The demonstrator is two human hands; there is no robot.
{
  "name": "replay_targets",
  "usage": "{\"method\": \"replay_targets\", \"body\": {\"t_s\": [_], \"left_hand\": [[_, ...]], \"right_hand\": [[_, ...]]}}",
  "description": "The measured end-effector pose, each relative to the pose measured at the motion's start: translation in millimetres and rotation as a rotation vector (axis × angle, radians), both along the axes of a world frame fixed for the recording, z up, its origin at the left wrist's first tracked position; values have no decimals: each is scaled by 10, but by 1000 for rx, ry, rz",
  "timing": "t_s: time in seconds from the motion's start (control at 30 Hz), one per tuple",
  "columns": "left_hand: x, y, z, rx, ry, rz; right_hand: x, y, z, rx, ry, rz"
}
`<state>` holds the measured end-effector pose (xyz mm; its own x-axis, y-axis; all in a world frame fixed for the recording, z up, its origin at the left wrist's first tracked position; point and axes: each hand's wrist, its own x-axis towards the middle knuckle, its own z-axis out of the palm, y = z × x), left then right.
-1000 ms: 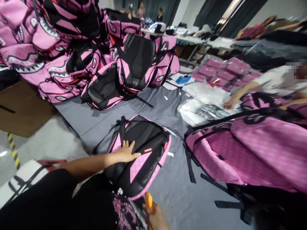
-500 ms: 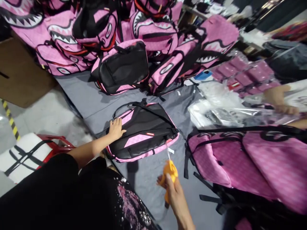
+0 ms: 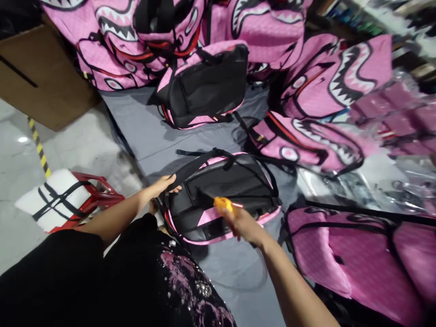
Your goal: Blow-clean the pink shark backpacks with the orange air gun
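One stretch of your black clothing (image 3: 195, 290), pink-patterned and beaded, is nearest you, at 6 o'clock from the backpack (image 3: 235, 177). That backpack lies with its black, strapped side up on the grey surface (image 3: 245, 290), right in front of you. Your right hand (image 3: 241, 223) comes in from 5 o'clock, closed around an orange tool (image 3: 223, 205) and over the backpack's near side; you cannot tell whether the tool touches it. Your left hand (image 3: 163, 185) reaches in from 8 o'clock, its fingers closed on a black strap (image 3: 190, 168) at the backpack's left end.

At 4 o'clock you have a large pink bag (image 3: 364, 263) just beside it, and at 9 o'clock, off the surface, a red stool (image 3: 109, 193) bearing a white block (image 3: 61, 195) bound with black straps. Beyond, at 2 o'clock, a toothed pink bag (image 3: 306, 143) lies near; at 12, a black-backed bag (image 3: 211, 86). Farther off are a cardboard box (image 3: 47, 77) at 10, plastic-wrapped pink packages (image 3: 402, 106) at 2, and heaped pink bags (image 3: 117, 22) around 11.
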<state>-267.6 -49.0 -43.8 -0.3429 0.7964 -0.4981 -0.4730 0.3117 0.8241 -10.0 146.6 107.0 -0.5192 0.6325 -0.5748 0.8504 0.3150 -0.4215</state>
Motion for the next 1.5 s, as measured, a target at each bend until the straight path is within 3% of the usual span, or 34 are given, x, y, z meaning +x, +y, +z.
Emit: {"method": "replay_targets", "body": {"t_s": [0.1, 0.2, 0.23, 0.3, 0.4, 0.47, 0.5, 0.57, 0.6, 0.7, 0.77, 0.83, 0.87, 0.97, 1.03, 1.13, 1.2, 1.27, 1.3, 1.4, 1.43, 1.5], "left_hand": [[-84, 158, -111, -62, -256, 9], [-125, 231, -128, -111, -234, -29], [-111, 237, -106, -115, -146, -56], [-21, 244, -27, -112, 75, -100], [263, 290, 118, -92, 649, -209], [484, 352, 183, -99, 1078, -352], [579, 387, 201, -109, 1240, -426], [717, 440, 219, -125, 1371, -532], [765, 449, 224, -126, 1389, -562], [913, 369, 260, -100, 1409, -575], [1084, 251, 301, -34, 1435, -555], [1312, 154, 338, 50, 1426, -593], [1426, 133, 350, 60, 1401, -631], [1637, 205, 357, -23, 1323, -672], [1621, 303, 358, -27, 1222, -584], [1461, 363, 396, -27, 706, -451], [1399, 314, 440, -145, 303, -423], [1454, 226, 482, -243, 229, -393], [1529, 182, 498, -242, 358, -378], [1859, 118, 513, -137, 1025, -399], [1968, 126, 509, -123, 1192, -449], [2128, 179, 501, -175, 1349, -550]], "right_hand": [[-67, -168, 104, -71, -34, -43], [-122, -207, 249, -199, -5, 8], [-143, -208, 291, -243, 25, 46], [-183, -205, 360, -192, 76, 39], [-180, -198, 438, -127, 81, 24], [-112, -204, 482, -175, 31, 60], [-60, -214, 501, -125, -5, 32], [69, -256, 529, 44, -105, -80], [146, -284, 540, 51, -143, -112], [413, -348, 573, -207, -153, -104], [621, -343, 604, -151, -136, -164], [843, -330, 630, 51, -179, -264], [954, -335, 635, 64, -192, -280], [1277, -411, 613, -237, -111, -212], [1472, -478, 577, -275, -41, -237], [1689, -571, 539, -47, -14, -416], [1752, -635, 546, -191, 32, -349], [1753, -670, 575, -394, 93, -192], [1739, -665, 594, -379, 96, -172], [1686, -572, 623, 50, 18, -319], [1676, -540, 618, 115, -21, -329], [1679, -527, 581, 73, -95, -255]]}}
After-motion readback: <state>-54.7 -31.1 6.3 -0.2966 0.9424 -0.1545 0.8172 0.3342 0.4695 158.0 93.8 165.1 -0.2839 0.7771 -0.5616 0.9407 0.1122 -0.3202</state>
